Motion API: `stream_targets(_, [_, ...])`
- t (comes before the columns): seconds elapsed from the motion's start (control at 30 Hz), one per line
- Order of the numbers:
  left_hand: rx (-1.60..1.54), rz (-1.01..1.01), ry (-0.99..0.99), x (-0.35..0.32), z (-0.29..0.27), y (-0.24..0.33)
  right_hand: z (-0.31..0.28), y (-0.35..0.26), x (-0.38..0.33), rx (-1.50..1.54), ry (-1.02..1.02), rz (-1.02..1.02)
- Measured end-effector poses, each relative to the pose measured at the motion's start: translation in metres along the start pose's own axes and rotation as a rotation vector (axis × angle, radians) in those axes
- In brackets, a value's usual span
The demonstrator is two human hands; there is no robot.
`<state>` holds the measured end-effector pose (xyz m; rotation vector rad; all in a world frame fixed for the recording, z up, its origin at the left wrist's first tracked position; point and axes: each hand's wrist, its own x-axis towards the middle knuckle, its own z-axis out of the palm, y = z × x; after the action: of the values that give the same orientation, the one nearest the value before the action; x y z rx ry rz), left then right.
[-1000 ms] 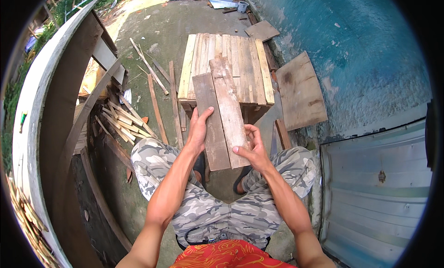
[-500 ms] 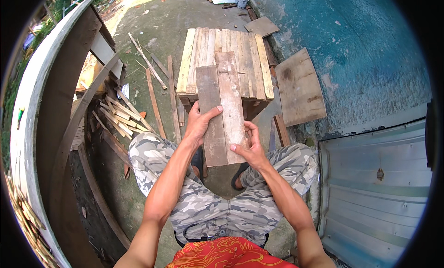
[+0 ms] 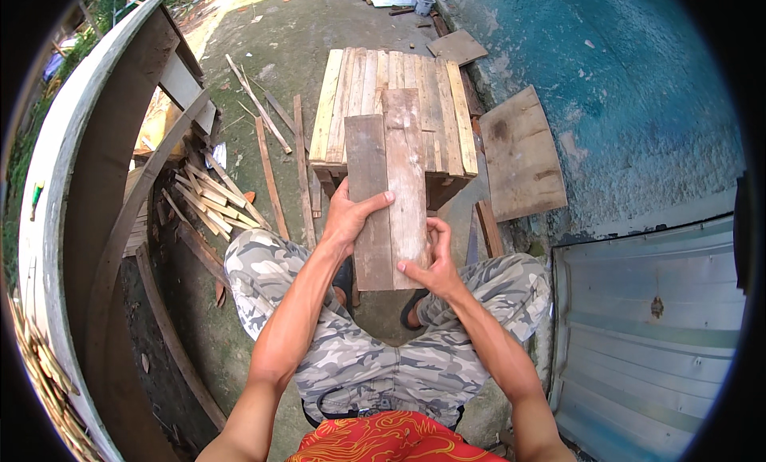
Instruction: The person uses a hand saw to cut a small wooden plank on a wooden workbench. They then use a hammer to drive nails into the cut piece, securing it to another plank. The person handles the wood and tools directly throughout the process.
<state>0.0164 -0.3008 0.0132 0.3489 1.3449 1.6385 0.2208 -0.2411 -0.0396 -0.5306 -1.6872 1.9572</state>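
Two weathered planks [image 3: 389, 192] — side by side, edges touching — are held above the knees, far ends over the slatted wooden table [image 3: 447, 95]. Left hand [image 3: 349, 216] grips the darker plank's left edge, thumb across its face. Right hand [image 3: 432, 261] clasps the paler plank's near right corner.
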Motion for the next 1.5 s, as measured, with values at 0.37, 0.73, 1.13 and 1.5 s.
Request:
stream_targets(0.37, [0.025,0.126,-0.048,-0.005,-0.003,0.006,0.000,0.016,-0.009,-0.255,-0.146,-0.177])
stream_targets(0.73, [-0.007,0.111,-0.125,-0.005,-0.011,0.008,0.000,0.024,-0.017,-0.376,-0.147,-0.197])
stream_targets(1.13, [-0.018,0.118,-0.152,-0.001,-0.013,0.003,0.001,0.022,-0.018,-0.479,-0.114,-0.183])
stream_targets(1.5, [0.000,0.119,-0.108,0.001,-0.008,0.006,0.003,0.017,-0.012,-0.503,-0.130,-0.174])
